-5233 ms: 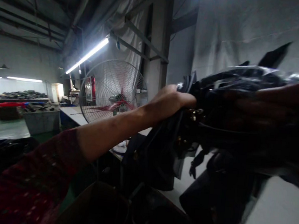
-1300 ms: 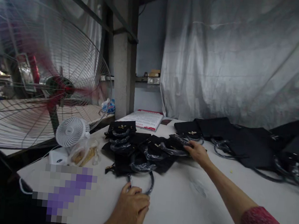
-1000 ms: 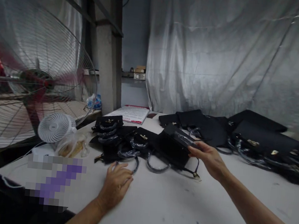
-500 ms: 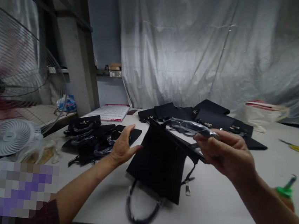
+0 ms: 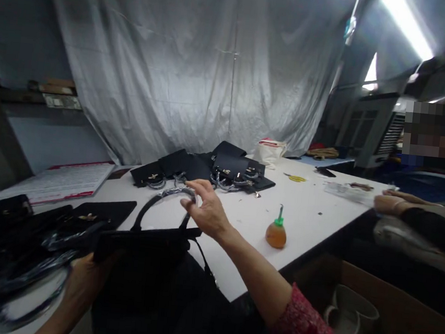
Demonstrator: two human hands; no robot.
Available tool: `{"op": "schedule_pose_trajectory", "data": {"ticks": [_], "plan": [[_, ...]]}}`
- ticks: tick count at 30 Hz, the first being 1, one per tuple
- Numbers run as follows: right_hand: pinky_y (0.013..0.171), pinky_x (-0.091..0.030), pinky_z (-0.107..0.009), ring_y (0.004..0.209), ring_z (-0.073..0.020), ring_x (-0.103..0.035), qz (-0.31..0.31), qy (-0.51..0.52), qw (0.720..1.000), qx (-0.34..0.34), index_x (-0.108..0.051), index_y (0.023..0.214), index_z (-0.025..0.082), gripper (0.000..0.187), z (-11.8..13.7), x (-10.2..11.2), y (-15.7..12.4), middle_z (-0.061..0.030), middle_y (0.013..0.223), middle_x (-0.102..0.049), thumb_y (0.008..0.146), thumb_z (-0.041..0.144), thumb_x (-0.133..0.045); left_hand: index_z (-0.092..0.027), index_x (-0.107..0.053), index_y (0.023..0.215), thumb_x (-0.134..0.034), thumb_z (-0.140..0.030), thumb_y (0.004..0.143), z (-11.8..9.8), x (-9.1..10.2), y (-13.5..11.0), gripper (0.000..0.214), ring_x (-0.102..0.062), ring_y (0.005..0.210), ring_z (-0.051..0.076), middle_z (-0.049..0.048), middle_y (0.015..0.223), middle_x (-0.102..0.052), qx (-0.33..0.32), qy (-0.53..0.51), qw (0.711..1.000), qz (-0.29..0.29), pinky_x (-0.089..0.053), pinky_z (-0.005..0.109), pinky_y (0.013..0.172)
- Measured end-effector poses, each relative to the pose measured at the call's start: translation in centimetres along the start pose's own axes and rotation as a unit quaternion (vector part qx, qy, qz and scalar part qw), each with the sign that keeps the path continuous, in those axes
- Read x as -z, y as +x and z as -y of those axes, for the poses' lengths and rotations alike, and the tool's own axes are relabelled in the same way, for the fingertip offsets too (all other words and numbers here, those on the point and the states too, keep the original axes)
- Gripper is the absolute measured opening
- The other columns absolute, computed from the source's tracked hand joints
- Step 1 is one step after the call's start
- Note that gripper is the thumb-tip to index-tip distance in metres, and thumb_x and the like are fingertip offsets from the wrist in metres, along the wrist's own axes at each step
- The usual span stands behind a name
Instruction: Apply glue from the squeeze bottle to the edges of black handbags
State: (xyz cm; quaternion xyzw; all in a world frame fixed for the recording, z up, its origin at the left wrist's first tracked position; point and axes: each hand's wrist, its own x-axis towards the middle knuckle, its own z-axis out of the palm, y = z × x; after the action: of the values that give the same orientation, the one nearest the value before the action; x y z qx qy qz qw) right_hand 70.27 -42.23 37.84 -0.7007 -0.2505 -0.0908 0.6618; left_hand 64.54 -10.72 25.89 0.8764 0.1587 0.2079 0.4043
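Observation:
A black handbag [image 5: 144,280] hangs upright over the near edge of the white table [image 5: 312,217]. My left hand [image 5: 86,274] grips its left side just under the top rim. My right hand [image 5: 208,210] is at the top of its plastic-wrapped handle [image 5: 156,202], fingers partly spread and curled over it. A heap of black handbags [image 5: 11,236] with wrapped handles lies at the left. Another pile of black bags [image 5: 206,168] rests further back.
An orange squeeze bottle with a green nozzle [image 5: 276,231] stands on the table to the right of my hand. Yellow scissors [image 5: 296,178] and a printed sheet [image 5: 64,180] lie beyond. Another person's arm [image 5: 400,202] rests at the far right. A cardboard box [image 5: 374,307] sits below the table edge.
The view has swung right, away from the fans. The bag I was holding flat above the table now hangs upright at the near edge, and my left hand has taken hold of its side.

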Motion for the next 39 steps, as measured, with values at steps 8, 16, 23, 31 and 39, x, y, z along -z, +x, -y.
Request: {"op": "schedule_pose_trajectory", "data": {"ticks": [8,16,23,31,39], "plan": [[0.094,-0.051,-0.046,0.117,-0.0291,-0.058,0.004,-0.077,0.986,-0.149,-0.062,0.119,0.018,0.049,-9.5,0.1,-9.2,-0.0161,0.138,-0.047,0.083,0.052,-0.060,-0.013,-0.072,0.078,-0.063,-0.068,0.064,0.7,-2.3,-1.4,0.057,-0.066,0.073,0.031,0.0113,0.074,-0.074,0.078,-0.087,0.993,0.030,-0.045,0.032,0.055],[0.101,-0.042,-0.045,0.108,-0.0293,-0.058,0.060,-0.115,0.973,-0.189,-0.072,0.103,0.021,0.032,-10.0,-0.5,-13.3,-0.0096,0.108,-0.069,0.076,0.038,-0.068,-0.011,-0.072,0.077,-0.065,-0.066,0.063,1.1,-2.5,-1.6,0.057,-0.062,0.071,0.025,0.0084,0.073,-0.071,0.085,-0.093,0.992,0.003,-0.042,0.029,0.056],[0.086,-0.049,-0.042,0.090,-0.0256,-0.062,0.034,-0.051,0.973,-0.224,-0.069,0.102,0.021,0.036,-8.9,-1.0,-13.8,-0.0057,0.090,-0.067,0.067,0.027,-0.067,-0.011,-0.072,0.079,-0.067,-0.064,0.064,1.3,-2.7,-1.7,0.056,-0.062,0.072,0.024,0.0084,0.075,-0.072,0.083,-0.117,0.990,0.010,-0.042,0.028,0.057],[0.059,-0.053,-0.025,0.065,-0.0151,-0.066,-0.042,0.430,0.824,-0.367,-0.063,0.101,0.024,0.048,-4.0,-2.6,-14.5,0.0018,0.083,-0.069,0.060,0.024,-0.086,-0.012,-0.072,0.093,-0.067,-0.058,0.070,1.0,-2.9,-1.9,0.052,-0.066,0.085,0.027,0.0110,0.092,-0.076,0.077,-0.135,0.988,0.020,-0.048,0.029,0.065],[0.061,-0.052,-0.023,0.059,-0.0132,-0.065,0.047,0.511,0.741,-0.433,-0.066,0.083,0.015,0.028,-4.6,-5.1,-16.0,-0.0027,0.070,-0.069,0.076,0.036,-0.083,-0.013,-0.072,0.088,-0.070,-0.047,0.074,1.2,-2.8,-1.6,0.037,-0.067,0.092,0.030,0.0096,0.092,-0.076,0.046,-0.126,0.991,0.010,-0.050,0.033,0.075]]}}
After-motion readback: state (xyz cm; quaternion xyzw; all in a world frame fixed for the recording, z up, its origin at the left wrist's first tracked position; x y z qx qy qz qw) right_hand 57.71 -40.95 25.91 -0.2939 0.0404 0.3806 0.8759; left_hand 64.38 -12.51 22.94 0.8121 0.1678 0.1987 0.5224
